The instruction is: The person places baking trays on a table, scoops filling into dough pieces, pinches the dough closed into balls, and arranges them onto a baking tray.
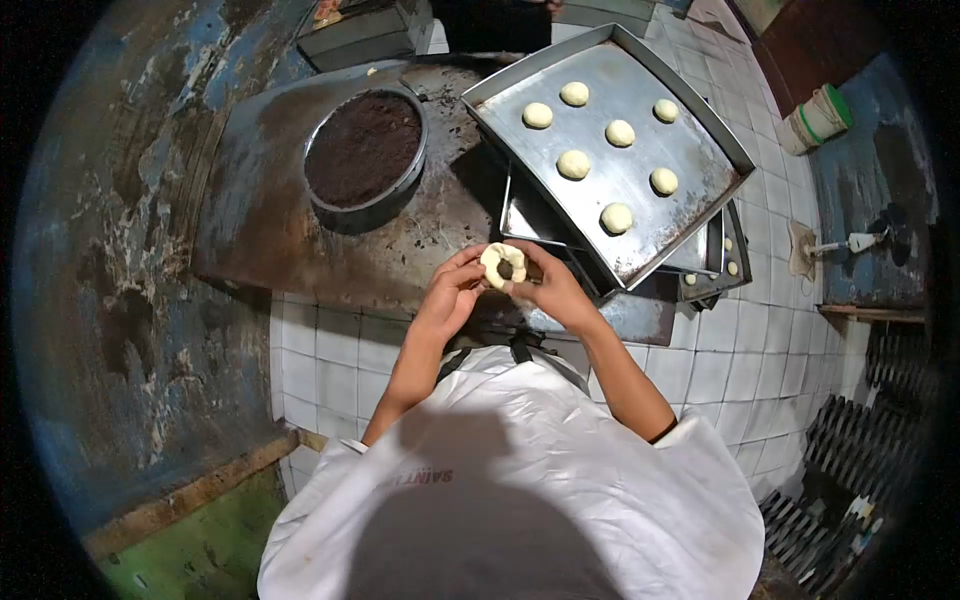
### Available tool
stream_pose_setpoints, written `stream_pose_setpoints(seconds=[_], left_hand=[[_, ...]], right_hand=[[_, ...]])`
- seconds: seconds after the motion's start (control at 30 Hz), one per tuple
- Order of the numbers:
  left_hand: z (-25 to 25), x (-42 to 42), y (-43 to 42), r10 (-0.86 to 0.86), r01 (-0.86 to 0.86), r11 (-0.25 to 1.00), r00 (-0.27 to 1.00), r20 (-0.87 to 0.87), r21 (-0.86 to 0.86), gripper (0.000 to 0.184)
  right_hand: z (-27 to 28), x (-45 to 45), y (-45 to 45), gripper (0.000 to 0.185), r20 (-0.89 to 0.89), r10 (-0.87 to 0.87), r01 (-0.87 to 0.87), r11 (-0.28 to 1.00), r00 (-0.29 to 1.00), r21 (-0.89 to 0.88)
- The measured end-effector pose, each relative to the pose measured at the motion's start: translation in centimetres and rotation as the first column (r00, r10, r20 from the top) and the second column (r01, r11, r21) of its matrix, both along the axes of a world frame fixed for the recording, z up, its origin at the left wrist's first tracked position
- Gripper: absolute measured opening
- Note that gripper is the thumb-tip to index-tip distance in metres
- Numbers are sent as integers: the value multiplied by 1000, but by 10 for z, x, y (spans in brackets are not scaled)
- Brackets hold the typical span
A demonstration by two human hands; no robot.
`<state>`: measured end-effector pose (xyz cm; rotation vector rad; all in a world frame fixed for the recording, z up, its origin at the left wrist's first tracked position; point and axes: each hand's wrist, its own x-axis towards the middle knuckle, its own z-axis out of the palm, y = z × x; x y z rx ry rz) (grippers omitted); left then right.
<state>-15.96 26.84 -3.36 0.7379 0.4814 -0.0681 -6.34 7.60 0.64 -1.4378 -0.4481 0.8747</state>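
The dough piece (491,264) is held between both bare hands, in front of the chest and above the near edge of the work table (262,215). It is pinched on its left side by the fingers and thumb of the left hand (455,290), and on its right side by those of the right hand (550,285). The dough is shaped as an uneven, pale ring, and a dark filling (506,269) is seen in its middle. The fingers of both hands are bent around the rim, the fingertips partly hidden.

Beyond the left hand, a round metal bowl (423,140) is noted on the table, filled with a dark, crumbly mass (363,150). Dark crumbs are scattered on the table surface beside it.

Beyond the right hand, a large metal tray (690,145) is placed at a slant. Seven rounded dough balls (619,133) are counted on it, set well apart. Further trays (715,290) are stacked underneath, and small pale pieces are seen on the lowest visible one.

At the far side, a person in dark clothing (490,25) is partly shown. To the right, a white bucket with a green lid (822,118) is observed near the wall.
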Motion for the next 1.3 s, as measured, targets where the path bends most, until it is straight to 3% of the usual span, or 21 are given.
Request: stream_pose_setpoints(seconds=[0.03, 0.07, 0.17, 0.2, 0.37, 0.43, 0.47, 0.5, 0.57, 0.63, 0.67, 0.73, 0.77, 0.83, 0.87, 1.03, 1.1, 1.13, 1.17, 1.23, 1.3], left_hand=[[9, 0, -3, 13, -13, 1000, 1000, 3, -7, 46], [18, 1, -5, -19, 20, 997, 1000, -3, 77, 48], [51, 3, -8, -24, 28, 986, 999, -28, 165, 56], [58, 1, -6, -19, 22, 975, 1000, -15, 220, 56], [57, -3, 11, 66, -96, 928, 993, 95, 359, 54], [52, 0, 10, 378, -424, 845, 905, 197, 327, 48], [51, -1, 13, 440, -481, 831, 876, 200, 279, 38], [53, -3, 18, 438, -482, 833, 875, 207, 273, 38], [57, -7, 26, 481, -504, 858, 856, 189, 97, 31], [63, -12, 35, 461, -494, 862, 857, 231, 113, 28], [65, -17, 40, 425, -457, 886, 867, 259, 79, 30], [85, -24, 46, 358, -391, 918, 885, 297, 59, 33], [88, -26, 50, 355, -387, 921, 884, 303, 50, 33], [91, -31, 58, 279, -352, 934, 832, 480, 67, 32], [92, -32, 63, 258, -337, 938, 829, 496, 75, 32], [80, -33, 95, 293, -316, 949, 885, 363, 5, 26], [78, -32, 110, 383, -396, 918, 881, 277, -9, 17], [79, -34, 117, 391, -401, 916, 895, 213, 4, 11], [80, -35, 122, 381, -391, 920, 900, 213, 5, 11], [82, -36, 130, 310, -321, 947, 892, 328, -22, 13], [78, -37, 131, 252, -283, 959, 892, 374, 29, 21]], right_hand=[[5, -3, -3, 62, 405, 32, 3, 996, 914, -86], [12, -9, 0, 70, 605, -4, 84, 991, 796, -103], [28, -11, 8, 66, 725, 101, 126, 959, 681, -252], [24, -10, 13, 57, 775, 42, 152, 972, 631, -177], [36, -18, 37, 44, 822, -117, 146, 988, 557, 42], [47, -28, 56, 46, 630, -119, 144, 989, 767, 12], [56, -36, 64, 45, 670, -118, 143, 990, 733, 18], [52, -38, 72, 45, 677, -119, 145, 989, 726, 17], [41, -38, 86, 42, 845, 11, 165, 979, 534, -117], [57, -39, 95, 41, 832, 34, 168, 974, 553, -151], [64, -37, 102, 43, 759, -21, 210, 966, 650, -153], [77, -36, 115, 32, 738, -195, 321, 947, 646, -31], [79, -37, 122, 32, 745, -194, 326, 945, 638, -34], [82, -40, 137, 19, 184, -337, 328, 941, 923, 80], [80, -40, 138, 17, 164, -232, 229, 973, 959, 36], [83, -66, 172, 25, 226, -332, 376, 907, 916, -188], [82, -79, 186, 23, 353, -398, 390, 916, 847, 97], [88, -87, 193, 21, 397, -378, 358, 925, 836, 127], [87, -90, 196, 21, 397, -388, 369, 921, 832, 127], [82, -93, 198, 28, 653, -295, 380, 925, 697, 11], [81, -91, 202, 28, 608, -346, 436, 900, 715, 0]])
